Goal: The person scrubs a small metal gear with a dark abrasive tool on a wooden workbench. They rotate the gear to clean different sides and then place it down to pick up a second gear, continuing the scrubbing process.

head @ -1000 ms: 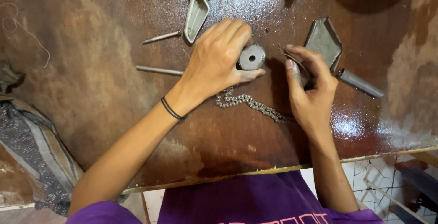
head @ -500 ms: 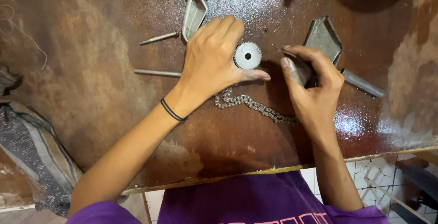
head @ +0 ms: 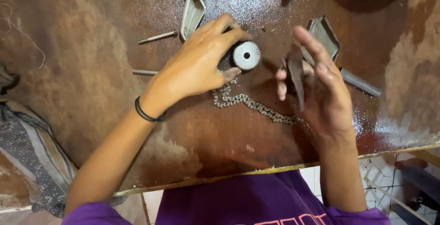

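**Sprocket and chain on the oily desk**

We are leaning over the rusty, oil-wet desk (head: 91,92). A roller chain (head: 250,102) is lying nearest us, between our hands. Our left hand (head: 197,67) is closing its grip on a small toothed sprocket (head: 245,56) resting on the desk; our right hand (head: 316,80) is pinching a dark flat piece (head: 295,76). We judge fitting is underway; next comes careful alignment. Farther off, pins (head: 157,37) and metal brackets (head: 192,9) are lying.

Probably a workshop: oily workbench (head: 91,69), chain (head: 256,106), bolts (head: 157,36).
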